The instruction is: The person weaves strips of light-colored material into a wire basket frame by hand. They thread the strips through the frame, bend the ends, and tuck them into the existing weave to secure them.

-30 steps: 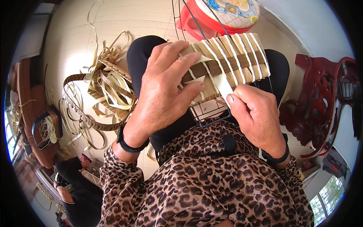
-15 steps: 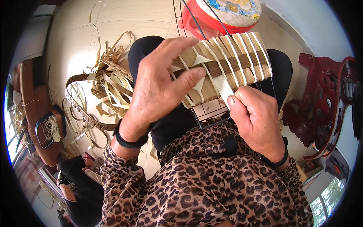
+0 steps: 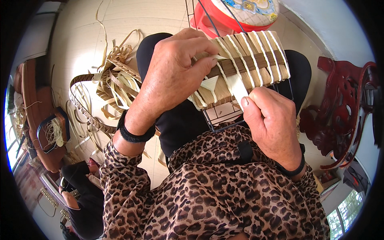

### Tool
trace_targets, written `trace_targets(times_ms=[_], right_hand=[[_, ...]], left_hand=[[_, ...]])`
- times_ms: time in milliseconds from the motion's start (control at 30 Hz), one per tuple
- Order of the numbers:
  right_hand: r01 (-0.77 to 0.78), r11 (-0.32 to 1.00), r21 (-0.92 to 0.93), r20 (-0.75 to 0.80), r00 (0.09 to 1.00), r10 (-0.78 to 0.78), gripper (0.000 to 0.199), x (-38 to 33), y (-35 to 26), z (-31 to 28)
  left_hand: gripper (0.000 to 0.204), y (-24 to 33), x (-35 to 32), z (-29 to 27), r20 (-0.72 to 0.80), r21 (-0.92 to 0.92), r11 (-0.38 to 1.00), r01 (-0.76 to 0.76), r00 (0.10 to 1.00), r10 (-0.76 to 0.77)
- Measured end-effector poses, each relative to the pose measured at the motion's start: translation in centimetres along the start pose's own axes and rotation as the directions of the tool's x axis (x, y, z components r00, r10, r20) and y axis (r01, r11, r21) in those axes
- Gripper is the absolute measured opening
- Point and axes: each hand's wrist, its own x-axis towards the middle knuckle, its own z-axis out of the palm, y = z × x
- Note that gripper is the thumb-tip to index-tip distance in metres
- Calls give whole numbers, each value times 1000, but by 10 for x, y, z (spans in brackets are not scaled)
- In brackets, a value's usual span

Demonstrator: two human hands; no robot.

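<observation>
On my lap rests a woven panel (image 3: pixel 256 74) on a black wire frame (image 3: pixel 224 128). White twisted cords cross its tan strips, and a dark brown band runs along its middle. My right hand (image 3: pixel 272 124), at the near edge, is closed on a flat cream strip (image 3: pixel 237 87) that comes out from under the cords. Over the panel's left part lies my left hand (image 3: pixel 180 72), its thumb and forefinger pinched on a pale strip end (image 3: pixel 218 57) beside the dark band. The hand hides the panel's far left corner.
Loose tan and cream strips (image 3: pixel 120 82) lie heaped on the floor at left, beside a braided brown band (image 3: pixel 80 102). A red stool (image 3: pixel 204 20) with a patterned cushion stands beyond the frame. Dark red carved furniture (image 3: pixel 334 108) is at right. Another person (image 3: pixel 82 204) sits at lower left.
My left hand has moved slightly up and its thumb and forefinger have closed together on the strip end. The right hand keeps its hold on the cream strip, almost unmoved.
</observation>
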Motion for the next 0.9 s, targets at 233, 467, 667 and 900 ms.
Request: trace_targets(times_ms=[233,467,667,900], right_hand=[[-11,999,-47,-24,1000,10,23,2,-5,1],[-63,998,12,-34,997,63,23,3,-5,7],[-50,998,38,-47,998,52,23,3,-7,9],[-15,1000,0,-60,998,15,22,5,-2,13]], left_hand=[[32,10,-7,12,-110,182,962,-203,968,225],[23,21,-2,27,-193,293,950,-111,966,172],[22,20,-6,27,-202,330,935,-126,959,201],[25,18,-4,25,-173,312,938,-148,962,210]])
